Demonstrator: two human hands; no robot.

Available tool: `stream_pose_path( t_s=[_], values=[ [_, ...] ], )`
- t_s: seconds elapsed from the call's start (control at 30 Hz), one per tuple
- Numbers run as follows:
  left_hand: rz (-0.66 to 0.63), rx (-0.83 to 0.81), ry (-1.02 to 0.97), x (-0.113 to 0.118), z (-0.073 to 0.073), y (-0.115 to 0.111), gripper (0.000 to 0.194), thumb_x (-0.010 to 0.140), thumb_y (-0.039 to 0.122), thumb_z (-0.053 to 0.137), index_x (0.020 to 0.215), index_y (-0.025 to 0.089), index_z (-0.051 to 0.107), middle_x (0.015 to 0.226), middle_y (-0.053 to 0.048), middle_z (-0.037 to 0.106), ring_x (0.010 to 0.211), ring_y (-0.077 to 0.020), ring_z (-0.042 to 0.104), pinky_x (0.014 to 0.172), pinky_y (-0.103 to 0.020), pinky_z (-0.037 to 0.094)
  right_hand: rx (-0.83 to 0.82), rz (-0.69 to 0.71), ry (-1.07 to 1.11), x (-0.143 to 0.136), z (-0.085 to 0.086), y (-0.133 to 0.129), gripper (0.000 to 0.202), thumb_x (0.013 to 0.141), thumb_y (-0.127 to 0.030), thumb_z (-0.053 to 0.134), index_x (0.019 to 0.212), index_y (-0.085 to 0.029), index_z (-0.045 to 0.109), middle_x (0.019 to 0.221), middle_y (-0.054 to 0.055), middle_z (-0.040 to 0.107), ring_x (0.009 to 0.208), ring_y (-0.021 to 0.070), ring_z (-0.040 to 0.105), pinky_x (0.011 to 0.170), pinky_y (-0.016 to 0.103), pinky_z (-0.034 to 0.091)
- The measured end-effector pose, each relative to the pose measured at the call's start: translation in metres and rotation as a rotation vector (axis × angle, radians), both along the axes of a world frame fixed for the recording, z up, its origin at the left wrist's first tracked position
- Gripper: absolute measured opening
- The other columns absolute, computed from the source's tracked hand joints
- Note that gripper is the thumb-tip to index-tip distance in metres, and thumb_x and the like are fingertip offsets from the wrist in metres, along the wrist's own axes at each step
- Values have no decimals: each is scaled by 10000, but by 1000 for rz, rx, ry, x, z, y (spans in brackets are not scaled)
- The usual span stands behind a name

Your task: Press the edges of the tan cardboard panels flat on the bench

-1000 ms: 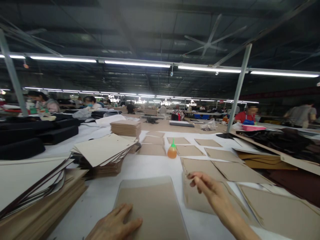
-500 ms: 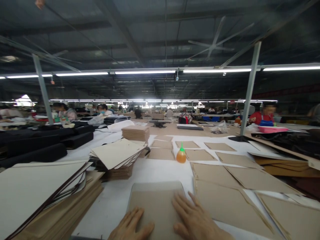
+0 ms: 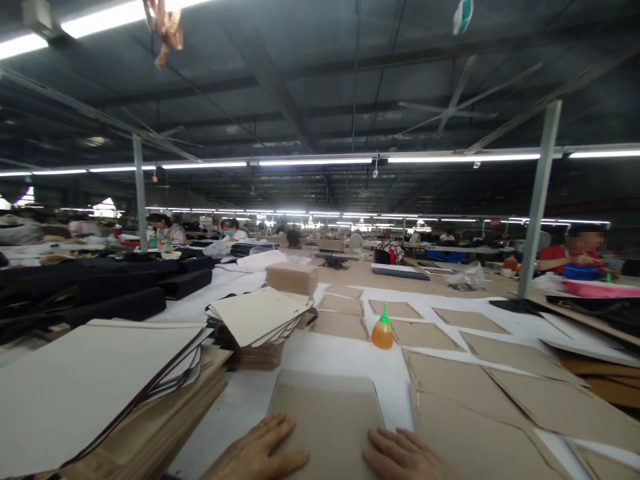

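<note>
Directly before me lies a tan board (image 3: 330, 420) with a pale grey strip along its far edge, on the white-covered table. My left hand (image 3: 265, 447) rests flat on the board's left edge, fingers stretched out and thumb apart. On the right edge lies my right hand (image 3: 400, 453), palm down with its fingers extended. Neither hand grips anything. Beyond the board stands a squeeze bottle (image 3: 383, 333) of amber liquid with a green nozzle. Several tan panels (image 3: 450, 373) with shiny strips along their edges are spread out to the right.
At left is a tall stack of cream sheets (image 3: 100, 373) over brown panels; behind it stands a smaller sheet stack (image 3: 260, 313). Black rolls (image 3: 115, 293) lie far left. A metal post (image 3: 540, 200) rises at right, near a person in red (image 3: 580, 250).
My right hand has drawn back toward me along the board's right edge. My left hand stays on the left side. The view has shifted, so the scene sits further right and slightly lower.
</note>
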State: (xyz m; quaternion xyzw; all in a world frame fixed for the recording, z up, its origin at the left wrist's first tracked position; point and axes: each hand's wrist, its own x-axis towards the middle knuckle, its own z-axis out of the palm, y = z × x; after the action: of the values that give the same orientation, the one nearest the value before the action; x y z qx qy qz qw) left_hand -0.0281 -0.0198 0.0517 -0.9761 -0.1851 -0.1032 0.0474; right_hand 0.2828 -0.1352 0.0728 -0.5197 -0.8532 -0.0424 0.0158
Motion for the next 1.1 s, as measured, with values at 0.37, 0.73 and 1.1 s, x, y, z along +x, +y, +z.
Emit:
stream_pose_path(
  t_s=[0.37,0.73,1.1],
  values=[
    [250,-479,24,34,46,39,586,710,279,637,1283,308,519,1498,-138,395,1389,-253,341,1136,-424,293,-142,-210,27,-23,25,56,391,733,-353,698,1072,-173,622,1122,112,642,1047,322,591,940,470,444],
    [241,-510,-34,33,31,56,574,712,266,623,1275,314,518,1523,-89,361,1407,-258,307,1165,-440,244,-167,-235,-29,-25,27,72,395,741,-361,688,1076,-167,614,1122,112,635,1034,329,585,917,459,461],
    [231,-569,-115,26,36,53,530,753,332,606,1276,317,520,1526,-65,361,1424,-249,271,1176,-462,220,-163,-288,83,-2,71,123,364,879,-446,504,1127,-219,643,1053,53,712,954,222,660,825,311,498]
  ],
)
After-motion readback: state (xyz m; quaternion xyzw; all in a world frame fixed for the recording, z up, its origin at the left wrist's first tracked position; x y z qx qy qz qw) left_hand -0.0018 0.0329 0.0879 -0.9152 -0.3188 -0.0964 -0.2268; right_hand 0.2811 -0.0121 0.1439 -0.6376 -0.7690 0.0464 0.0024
